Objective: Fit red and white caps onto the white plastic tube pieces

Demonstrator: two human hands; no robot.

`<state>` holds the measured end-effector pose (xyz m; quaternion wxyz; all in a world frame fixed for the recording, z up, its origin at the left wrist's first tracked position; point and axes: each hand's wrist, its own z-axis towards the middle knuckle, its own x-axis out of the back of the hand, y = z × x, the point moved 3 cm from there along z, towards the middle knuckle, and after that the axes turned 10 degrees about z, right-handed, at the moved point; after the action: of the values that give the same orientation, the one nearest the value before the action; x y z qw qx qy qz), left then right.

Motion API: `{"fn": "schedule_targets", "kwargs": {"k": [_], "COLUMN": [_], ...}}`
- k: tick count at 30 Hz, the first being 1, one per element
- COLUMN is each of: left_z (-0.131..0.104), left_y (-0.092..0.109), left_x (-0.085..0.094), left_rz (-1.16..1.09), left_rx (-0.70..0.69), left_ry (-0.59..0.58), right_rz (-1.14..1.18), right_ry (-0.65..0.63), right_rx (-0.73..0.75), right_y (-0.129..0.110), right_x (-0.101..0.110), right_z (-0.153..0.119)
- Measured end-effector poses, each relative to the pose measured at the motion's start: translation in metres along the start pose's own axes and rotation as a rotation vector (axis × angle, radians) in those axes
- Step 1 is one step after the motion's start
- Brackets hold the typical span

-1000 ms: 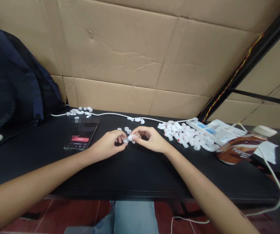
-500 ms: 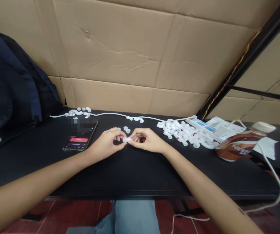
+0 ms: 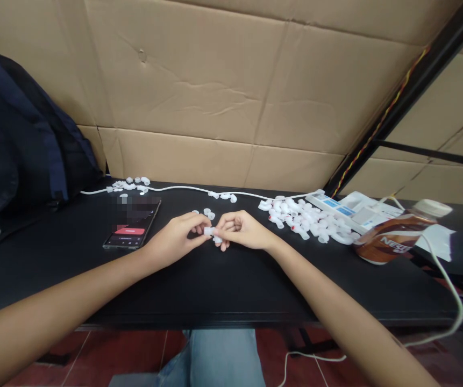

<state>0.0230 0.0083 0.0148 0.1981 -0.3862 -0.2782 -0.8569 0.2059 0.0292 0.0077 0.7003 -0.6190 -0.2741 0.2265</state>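
Note:
Between my two hands, just above the black table, is a small white plastic tube-like piece (image 3: 208, 231). The fingertips of my left hand (image 3: 183, 232) pinch its left end. My right hand (image 3: 242, 231) grips the other end with thumb and fingers, and a further white bit shows under its thumb. Part of the piece is hidden by the fingers. Just beyond the hands lie a few small translucent white rings (image 3: 209, 215). To the right of my right hand spreads a heap of white plastic pieces (image 3: 304, 219), some with red spots.
A phone (image 3: 132, 231) with a lit screen lies left of my hands. Behind it are more small white pieces (image 3: 128, 185) along a white cable (image 3: 178, 188). A dark backpack (image 3: 21, 129) stands at left. A brown bottle (image 3: 394, 236) leans at right. Cardboard (image 3: 199, 97) lines the back.
The white piece has turned between my fingers, now showing a shorter, blockier side. My right hand's lower fingers have uncurled downward, and the red spot near them no longer shows.

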Motion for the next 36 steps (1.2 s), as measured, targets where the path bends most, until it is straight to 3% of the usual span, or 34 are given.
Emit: {"fn": "schedule_targets", "kwargs": {"k": [20, 25, 29, 32, 36], "left_z": [0.002, 0.003, 0.004, 0.004, 0.003], "left_y": [0.01, 0.008, -0.001, -0.004, -0.002], "left_x": [0.011, 0.014, 0.008, 0.003, 0.003], "left_rz": [-0.11, -0.019, 0.089, 0.147, 0.102], "left_rx": [-0.228, -0.105, 0.077, 0.089, 0.031], "left_ry": [0.083, 0.118, 0.002, -0.095, -0.067], "right_rz": [0.043, 0.05, 0.032, 0.02, 0.033], "right_ry": [0.08, 0.102, 0.141, 0.147, 0.133], "right_rx": [-0.004, 0.015, 0.043, 0.049, 0.047], "right_y": [0.001, 0.002, 0.001, 0.0, -0.001], "right_x": [0.005, 0.007, 0.008, 0.007, 0.007], "right_z": [0.003, 0.004, 0.003, 0.002, 0.002]}}
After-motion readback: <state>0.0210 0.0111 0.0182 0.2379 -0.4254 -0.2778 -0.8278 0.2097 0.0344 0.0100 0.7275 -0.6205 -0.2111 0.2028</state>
